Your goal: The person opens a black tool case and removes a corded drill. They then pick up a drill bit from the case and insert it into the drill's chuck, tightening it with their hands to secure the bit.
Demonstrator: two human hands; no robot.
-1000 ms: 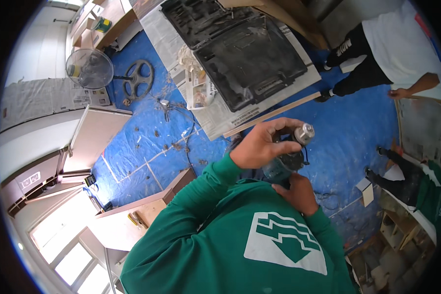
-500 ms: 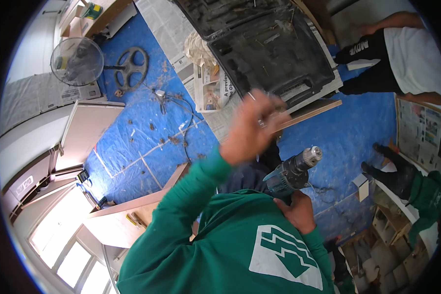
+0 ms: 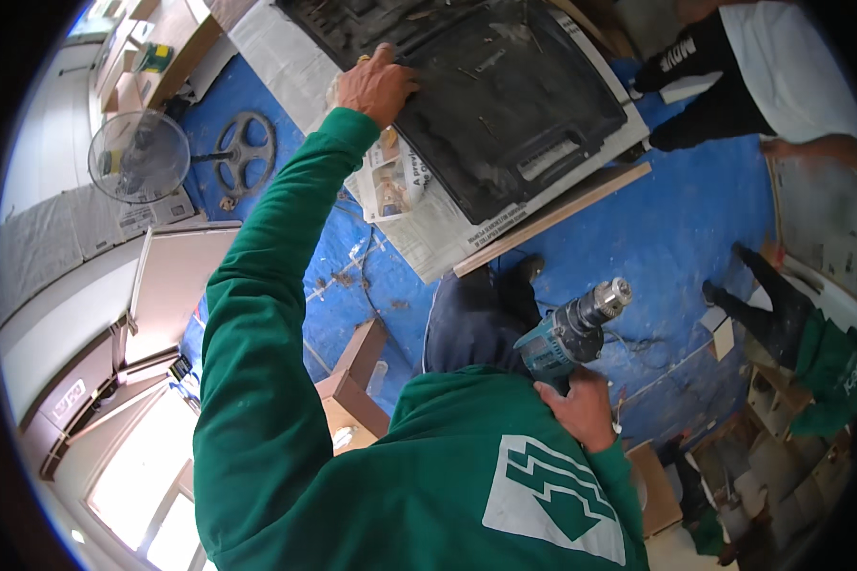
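Observation:
My left arm stretches out to the black plastic tool case (image 3: 514, 124), which lies open on the paper-covered table. My left hand (image 3: 376, 90) is over the case's left side by the hinge, fingers partly stretched out. Nothing plainly shows in it. Loose thin bits lie in the case. My right hand (image 3: 584, 411) is wrapped around the handle of a teal and black power drill (image 3: 559, 344), held close to my body. Its silver chuck (image 3: 612, 297) points up and to the right, and no bit can be seen in it.
Blue sheeting (image 3: 676, 214) covers the floor. A round clear-topped stand (image 3: 139, 156) with a spoked wheel (image 3: 245, 152) is at left. A wooden board (image 3: 552, 219) runs along the table's near edge. Two people are at right, one in a white shirt (image 3: 795, 71), one in green (image 3: 833, 376).
My left hand has moved from before my chest up and left to the case. The right hand still holds the drill in much the same place.

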